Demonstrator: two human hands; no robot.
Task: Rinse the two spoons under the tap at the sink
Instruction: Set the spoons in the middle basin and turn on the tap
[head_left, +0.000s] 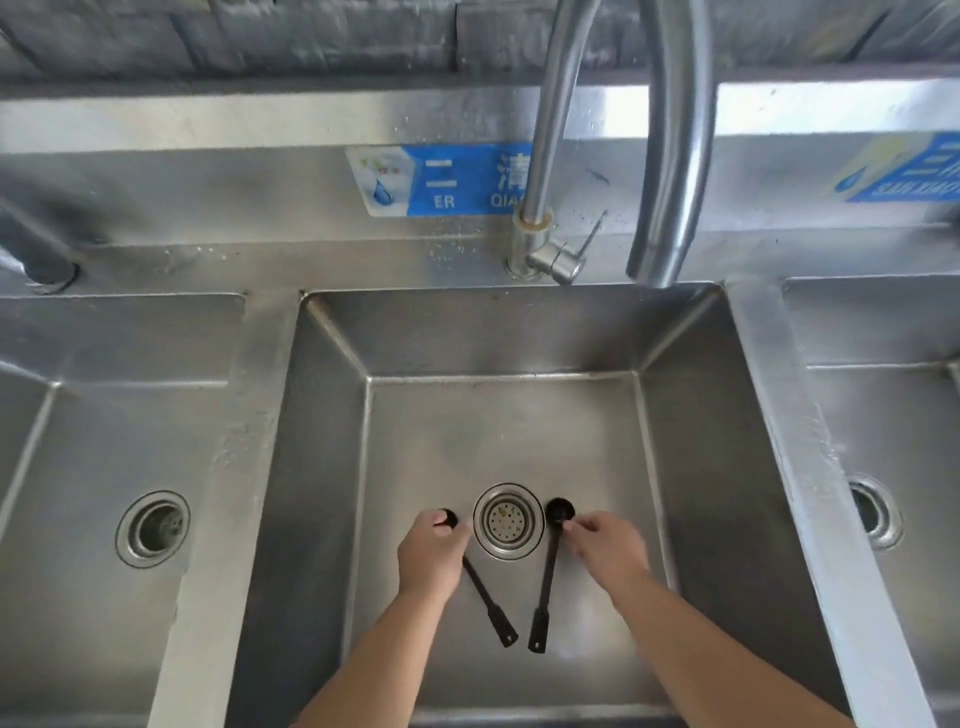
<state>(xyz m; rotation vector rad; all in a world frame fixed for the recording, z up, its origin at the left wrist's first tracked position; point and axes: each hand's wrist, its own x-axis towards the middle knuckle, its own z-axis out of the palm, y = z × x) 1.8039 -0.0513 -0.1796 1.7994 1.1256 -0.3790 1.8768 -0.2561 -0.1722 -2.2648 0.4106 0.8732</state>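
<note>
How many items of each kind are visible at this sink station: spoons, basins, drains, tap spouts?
Black spoons: 2, left one, right one
Basins: 3, the middle one in use
Drains: 3, the middle one between the spoon bowls
Tap spouts: 1
Total: 9

left spoon (485, 597) bowl under left hand (431, 553), tap (670, 140) top cropped

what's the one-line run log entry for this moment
left hand on left spoon | right hand at right spoon | both by drain | tap dry
</note>
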